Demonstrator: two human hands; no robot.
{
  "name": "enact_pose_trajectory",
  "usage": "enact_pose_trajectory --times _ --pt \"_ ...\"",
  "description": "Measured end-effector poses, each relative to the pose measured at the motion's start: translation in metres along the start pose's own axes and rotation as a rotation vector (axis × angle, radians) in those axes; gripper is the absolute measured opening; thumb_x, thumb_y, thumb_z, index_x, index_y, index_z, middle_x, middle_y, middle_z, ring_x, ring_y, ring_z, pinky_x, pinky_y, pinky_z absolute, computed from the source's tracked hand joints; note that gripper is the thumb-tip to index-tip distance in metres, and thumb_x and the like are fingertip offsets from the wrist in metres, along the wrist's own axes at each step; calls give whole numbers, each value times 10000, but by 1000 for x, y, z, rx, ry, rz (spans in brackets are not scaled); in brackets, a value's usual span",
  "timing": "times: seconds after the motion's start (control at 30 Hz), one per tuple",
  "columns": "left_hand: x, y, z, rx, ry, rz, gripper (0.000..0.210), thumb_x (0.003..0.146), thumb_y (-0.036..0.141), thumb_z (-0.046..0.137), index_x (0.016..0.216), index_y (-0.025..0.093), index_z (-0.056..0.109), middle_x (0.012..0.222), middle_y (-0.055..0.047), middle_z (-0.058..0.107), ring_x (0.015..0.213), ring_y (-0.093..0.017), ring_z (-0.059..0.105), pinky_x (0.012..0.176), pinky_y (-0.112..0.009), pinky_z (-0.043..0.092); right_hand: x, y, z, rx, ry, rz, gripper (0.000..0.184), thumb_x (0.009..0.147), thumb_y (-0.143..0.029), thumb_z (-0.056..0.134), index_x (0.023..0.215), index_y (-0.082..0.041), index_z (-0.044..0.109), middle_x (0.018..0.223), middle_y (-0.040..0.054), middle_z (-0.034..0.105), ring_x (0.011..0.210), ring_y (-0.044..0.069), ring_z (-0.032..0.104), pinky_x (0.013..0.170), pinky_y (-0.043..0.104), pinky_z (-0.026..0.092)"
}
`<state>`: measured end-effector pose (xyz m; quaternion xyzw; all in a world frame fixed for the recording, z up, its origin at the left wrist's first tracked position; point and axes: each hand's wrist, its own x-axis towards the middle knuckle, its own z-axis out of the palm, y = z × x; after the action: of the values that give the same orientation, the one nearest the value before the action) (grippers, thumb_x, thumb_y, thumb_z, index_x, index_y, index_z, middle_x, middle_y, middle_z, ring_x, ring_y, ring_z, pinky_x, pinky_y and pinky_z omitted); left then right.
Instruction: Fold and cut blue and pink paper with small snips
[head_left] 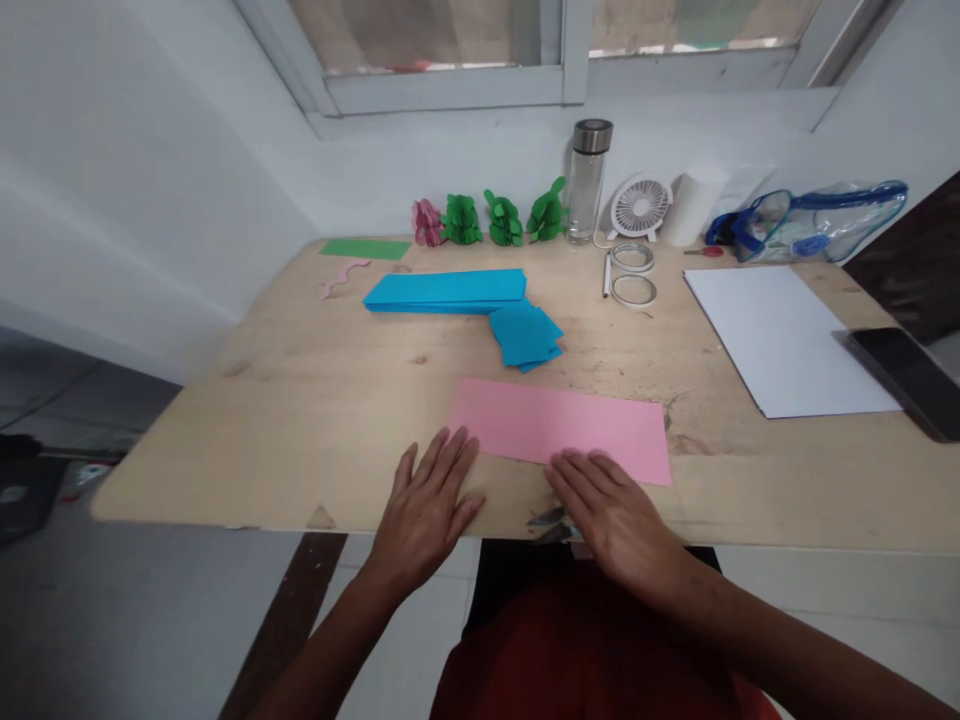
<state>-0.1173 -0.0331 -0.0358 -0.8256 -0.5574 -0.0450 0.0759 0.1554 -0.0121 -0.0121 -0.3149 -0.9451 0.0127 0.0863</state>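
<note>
A pink paper strip (pixel 562 420) lies flat near the front of the wooden table. My left hand (pixel 427 500) is laid flat, fingers stretched, its fingertips at the strip's lower left corner. Flat too, my right hand (pixel 607 510) has its fingertips on the strip's lower edge. Beside and partly beneath my right hand, dark scissor-like blades (pixel 549 522) show; the rest is hidden. Behind the pink strip are long blue paper strips (pixel 450 290) in a stack and a small pile of blue paper pieces (pixel 525 337).
Against the wall stand green paper shapes (pixel 504 220), a pink one (pixel 428 224), a glass bottle (pixel 585 190) and a small fan (pixel 640 208). Tape rolls (pixel 634 290) lie before them. White sheets (pixel 787 340) and a phone (pixel 911 380) are at right. A green strip (pixel 365 248) lies far left.
</note>
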Motion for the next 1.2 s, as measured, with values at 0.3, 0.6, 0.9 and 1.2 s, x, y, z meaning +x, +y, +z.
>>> enact_pose_trajectory --times 0.3,0.6,0.9,1.2 --pt "1 2 0 -32 -25 -36 591 955 501 209 1465 202 206 1487 -75 351 1388 -267 265 1097 -514 220 -95 41 -15 -76 25 101 622 871 -8 299 1479 -106 206 1455 104 411 1363 216 329 1086 444 323" --pt "1 2 -1 -78 2 -44 571 955 456 289 1469 223 196 1487 -82 351 1391 -276 255 1099 -526 228 -107 49 -29 62 188 248 638 885 -84 348 1490 -224 203 1407 77 486 1292 253 440 1013 480 396" --pt "7 27 -21 -159 143 -103 442 933 279 410 1362 174 407 1379 -133 476 1261 -296 436 996 -481 412 -35 116 -31 248 156 529 389 906 -263 360 1248 -230 542 1194 90 644 1068 291 602 884 504 495" --pt "24 45 -19 -164 254 2 282 889 157 453 1129 165 602 1204 -115 614 1046 -261 567 909 -450 477 -12 130 -28 241 72 476 418 881 -253 362 1238 -210 576 1173 102 655 1048 287 612 887 471 492"
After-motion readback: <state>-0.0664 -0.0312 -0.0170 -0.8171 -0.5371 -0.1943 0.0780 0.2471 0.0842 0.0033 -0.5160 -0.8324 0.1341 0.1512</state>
